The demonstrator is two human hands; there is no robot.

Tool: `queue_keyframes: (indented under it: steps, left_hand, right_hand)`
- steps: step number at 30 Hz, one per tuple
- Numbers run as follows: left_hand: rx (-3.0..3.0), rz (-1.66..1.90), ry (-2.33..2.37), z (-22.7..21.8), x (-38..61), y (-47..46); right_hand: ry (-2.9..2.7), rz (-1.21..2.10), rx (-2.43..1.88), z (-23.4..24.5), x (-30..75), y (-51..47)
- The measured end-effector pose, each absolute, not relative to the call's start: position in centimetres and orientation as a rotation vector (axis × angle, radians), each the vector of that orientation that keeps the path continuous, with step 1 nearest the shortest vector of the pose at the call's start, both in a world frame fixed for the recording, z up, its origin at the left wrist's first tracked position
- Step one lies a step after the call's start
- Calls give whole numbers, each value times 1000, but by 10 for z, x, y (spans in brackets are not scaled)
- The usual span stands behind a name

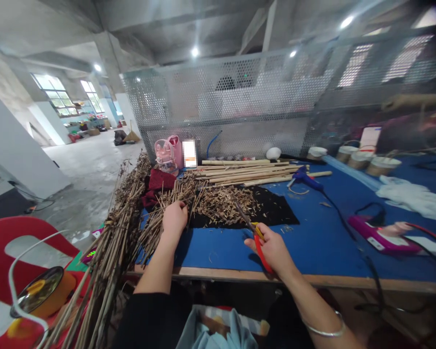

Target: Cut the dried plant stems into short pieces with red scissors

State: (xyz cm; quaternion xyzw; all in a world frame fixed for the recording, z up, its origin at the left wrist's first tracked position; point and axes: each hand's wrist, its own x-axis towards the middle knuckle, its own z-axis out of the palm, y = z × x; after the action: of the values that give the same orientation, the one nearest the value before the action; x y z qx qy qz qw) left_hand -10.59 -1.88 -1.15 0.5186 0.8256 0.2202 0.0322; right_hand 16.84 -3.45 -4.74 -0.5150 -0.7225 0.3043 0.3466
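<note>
My left hand (175, 218) is closed, its fingertips curled in at the edge of a heap of dried stalks (154, 225). What the fingers pinch is hidden. In my right hand (274, 247) is a pair of scissors (258, 242) with red and yellow handles, the dark blades pointing up and left. Beneath the blade tips, a pile of short dried plant pieces (225, 203) is spread over a black cloth (281, 211). A large bundle of long dried stalks (112, 242) leans along the table's left end.
Pale sticks (240, 174) lie behind the pile, with a blue glue gun (307, 179) on their right. A purple power box (385, 237) with cables sits farther right. A perforated metal screen (218, 106) stands behind the blue table (218, 249). A red chair (29, 232) holds a yellow pot (43, 293).
</note>
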Motion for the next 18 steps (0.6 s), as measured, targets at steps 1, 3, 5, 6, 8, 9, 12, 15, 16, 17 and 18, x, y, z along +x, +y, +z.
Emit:
queue_keyframes:
  steps: [1, 3, 5, 6, 8, 9, 12, 15, 16, 17, 18]
  left_hand:
    - [1607, 761, 2528, -10, -108, -17]
    - [1637, 883, 2497, -6, -112, -12]
    - [1649, 943, 2482, -3, -116, -6]
    - [1657, 954, 2474, -3, -118, -3]
    - [1704, 940, 2450, -3, -122, 3]
    - [1734, 924, 2435, -4, -124, 6]
    - [1802, 888, 2405, -5, -128, 13]
    - [1834, 898, 2422, -4, -126, 18]
    - [1852, 867, 2434, -3, -124, 21]
    - [1872, 820, 2443, -2, -122, 25]
    - [1890, 758, 2450, -2, -119, 29]
  right_hand:
    - [-1878, 790, -1336, -48, 169, -34]
    - [-1872, 794, -1331, -49, 168, -34]
    - [-1862, 813, -1315, -48, 168, -34]
    - [-1857, 828, -1305, -47, 168, -35]
    - [-1851, 848, -1300, -45, 168, -36]
    - [-1852, 849, -1307, -45, 168, -36]
    - [-1871, 837, -1343, -45, 169, -37]
    - [-1881, 840, -1351, -46, 169, -36]
    - [-1883, 842, -1353, -46, 169, -36]
    - [-1884, 845, -1352, -46, 169, -36]
    - [-1885, 849, -1349, -45, 169, -36]
